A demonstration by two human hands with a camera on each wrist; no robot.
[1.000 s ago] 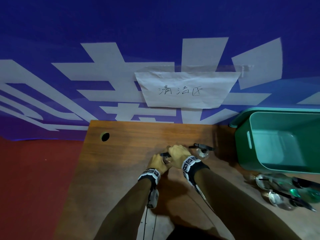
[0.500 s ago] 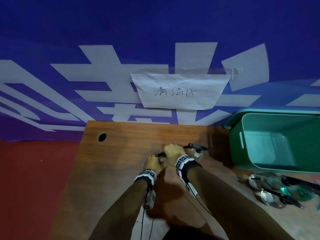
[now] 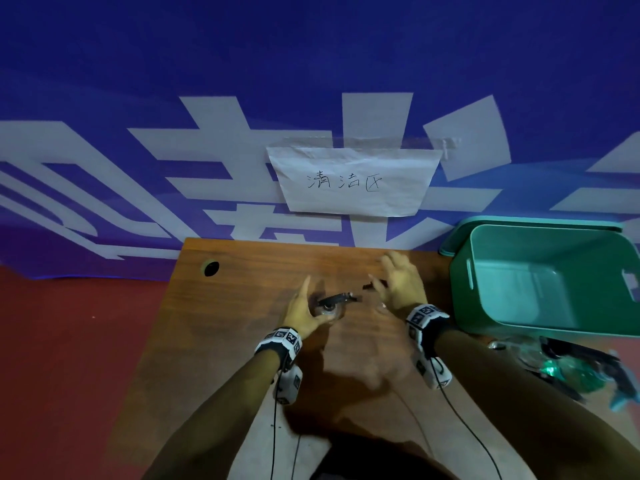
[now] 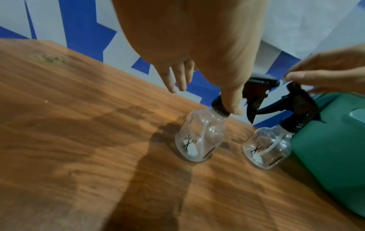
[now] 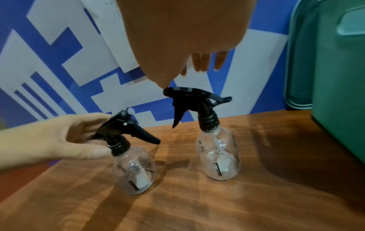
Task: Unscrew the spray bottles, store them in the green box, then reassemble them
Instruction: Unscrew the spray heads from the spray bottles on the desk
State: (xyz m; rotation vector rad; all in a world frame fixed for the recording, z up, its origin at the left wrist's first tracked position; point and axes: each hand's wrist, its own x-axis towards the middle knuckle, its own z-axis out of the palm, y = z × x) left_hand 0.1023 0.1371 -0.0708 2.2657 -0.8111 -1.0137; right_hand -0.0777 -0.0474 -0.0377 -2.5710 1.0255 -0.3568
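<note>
Two clear spray bottles with black trigger heads stand upright on the wooden table (image 3: 242,341). My left hand (image 3: 304,310) is beside the left bottle (image 4: 199,137); its thumb tip touches the black collar and its fingers reach out straight past it. My right hand (image 3: 394,282) hovers with spread fingers over the right bottle (image 5: 219,157), holding nothing; from the head view only that bottle's black head (image 3: 375,285) shows. To the right of both bottles the green box (image 3: 460,271) stands with nothing in it.
The box's green lid (image 3: 450,240) leans behind it against the blue banner. Several more spray bottles (image 3: 571,362) lie at the table's front right. A cable hole (image 3: 211,268) is at the back left. Red floor lies beyond the table's left edge.
Both hands were closed together on the left bottle. My right hand has let go and moved right over the second bottle, and my left hand has opened out beside the first.
</note>
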